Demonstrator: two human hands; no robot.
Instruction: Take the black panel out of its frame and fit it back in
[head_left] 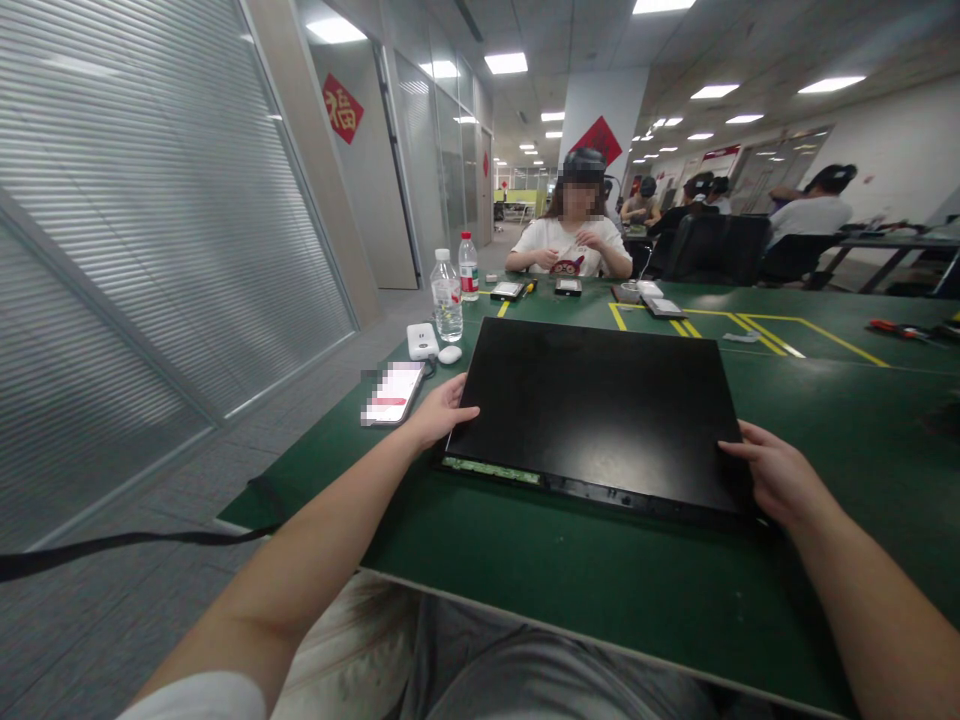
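A large flat black panel (pixel 600 400), like a bare monitor screen, lies on the green table (pixel 570 570) in front of me. A green circuit strip shows along its near left edge. My left hand (pixel 439 410) grips the panel's left edge near the front corner, thumb on top. My right hand (pixel 776 475) holds the right front corner, fingers curled over the edge.
A phone (pixel 391 393), a white charger box (pixel 422 340), a white earbud case (pixel 450 354) and two water bottles (pixel 447 295) sit at the left. A person sits across the table with small devices (pixel 507 291). Yellow tape lines mark the table. More people work behind.
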